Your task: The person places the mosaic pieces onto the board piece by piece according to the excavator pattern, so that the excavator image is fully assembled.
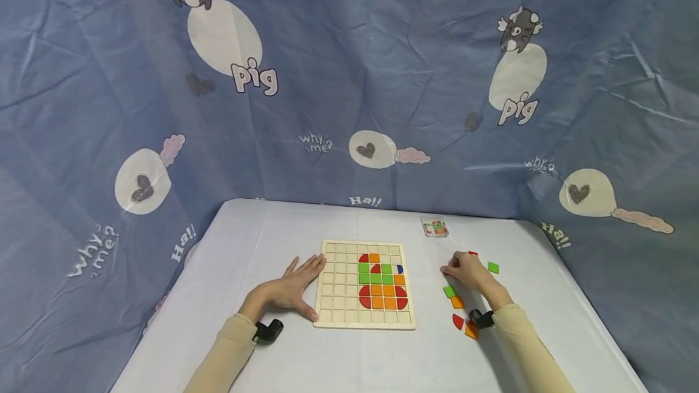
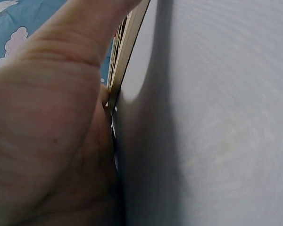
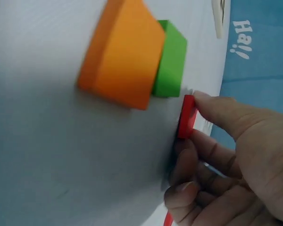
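Observation:
My left hand [image 1: 290,287] rests with spread fingers along the left edge of a wooden grid board [image 1: 340,297]. Red, orange, green and blue flat pieces fill part of the board's right half. Right of the board, my right hand [image 1: 471,272] is low over the table. The right wrist view shows its thumb and index finger pinching a small red piece [image 3: 187,117] by its ends. Beside that hand lie a green block [image 3: 172,63] and an orange block [image 3: 127,59]. In the left wrist view the palm [image 2: 42,132] hides most of the board.
Near the right forearm lie a red quarter-round piece [image 1: 457,321] and another orange piece [image 1: 472,331]. A green square [image 1: 494,267] sits beyond the right hand, with a red piece [image 1: 473,253] partly behind it. A small pattern card [image 1: 434,227] lies at the back.

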A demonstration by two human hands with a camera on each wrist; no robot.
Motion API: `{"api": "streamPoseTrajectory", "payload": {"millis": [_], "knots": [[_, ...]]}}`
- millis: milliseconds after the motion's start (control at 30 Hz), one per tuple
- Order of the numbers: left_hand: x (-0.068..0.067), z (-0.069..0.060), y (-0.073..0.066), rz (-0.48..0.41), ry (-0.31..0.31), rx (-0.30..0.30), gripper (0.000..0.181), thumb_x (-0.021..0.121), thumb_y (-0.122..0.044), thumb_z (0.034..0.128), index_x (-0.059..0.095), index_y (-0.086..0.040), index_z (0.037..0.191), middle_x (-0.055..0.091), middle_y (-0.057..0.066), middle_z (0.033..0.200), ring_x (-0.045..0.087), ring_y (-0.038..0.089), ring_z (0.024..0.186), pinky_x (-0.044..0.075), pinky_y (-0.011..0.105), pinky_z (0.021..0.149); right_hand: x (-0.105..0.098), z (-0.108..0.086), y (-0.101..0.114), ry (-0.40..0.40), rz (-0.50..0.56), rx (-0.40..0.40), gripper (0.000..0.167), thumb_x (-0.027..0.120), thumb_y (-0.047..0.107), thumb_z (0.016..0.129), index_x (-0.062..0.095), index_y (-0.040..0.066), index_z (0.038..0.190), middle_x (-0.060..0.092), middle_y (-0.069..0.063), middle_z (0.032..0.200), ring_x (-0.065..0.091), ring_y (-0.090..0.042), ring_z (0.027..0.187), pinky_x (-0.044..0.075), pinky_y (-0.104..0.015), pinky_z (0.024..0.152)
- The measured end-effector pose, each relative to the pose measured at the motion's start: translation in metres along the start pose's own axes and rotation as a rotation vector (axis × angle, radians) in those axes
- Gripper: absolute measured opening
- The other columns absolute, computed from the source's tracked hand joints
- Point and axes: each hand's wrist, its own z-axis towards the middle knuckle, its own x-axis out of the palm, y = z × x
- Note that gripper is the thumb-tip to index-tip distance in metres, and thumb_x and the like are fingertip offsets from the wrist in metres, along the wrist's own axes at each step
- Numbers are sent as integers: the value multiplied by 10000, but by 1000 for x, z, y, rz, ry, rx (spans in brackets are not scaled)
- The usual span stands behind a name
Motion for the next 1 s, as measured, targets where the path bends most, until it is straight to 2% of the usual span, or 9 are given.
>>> {"api": "streamPoseTrajectory", "payload": {"millis": [133,233,433,600,833,1000], "knots": [[2,0,-1,-8,2,6,1333,797,-648,614,48,-75,1556,-24,84,1638,-57,276,1512,-128,584,1174,-2,1,-4,-4,10,-4,292,676,337,900,620,54,856,572,-18,724,498,-146,648,418,-259,567],[2,0,-1,-7,-2,8,1333,798,-650,612,53,-76,1556,-20,83,1638,-51,281,1513,-125,587,1174,-6,1,-8,19,56,-27,297,690,339,888,640,48,922,606,-19,784,524,-147,706,459,-266,626],[0,0,-2,0,-4,7,1335,797,-655,611,54,-75,1556,-20,84,1638,-48,286,1512,-121,586,1176,-7,2,-13,89,132,-99,299,788,187,797,636,45,1012,637,-16,883,568,-141,805,519,-300,743],[0,-1,-1,-2,-1,3,1333,801,-643,613,54,-68,1554,-20,89,1638,-49,286,1512,-124,587,1175,-2,3,-11,92,130,-97,211,760,132,813,654,60,981,645,0,860,576,-127,786,524,-281,726],[1,0,1,-5,-3,-2,1340,802,-650,609,42,-84,1557,-32,71,1639,-57,271,1513,-130,579,1176,1,4,1,63,86,-85,209,759,145,791,644,56,942,630,-10,819,555,-133,738,505,-255,669],[1,1,1,-11,5,-7,1336,802,-646,610,40,-93,1558,-40,60,1640,-69,258,1513,-137,568,1178,6,8,17,28,101,-151,180,751,127,802,644,48,923,627,-9,808,558,-118,726,492,-231,624]]}}
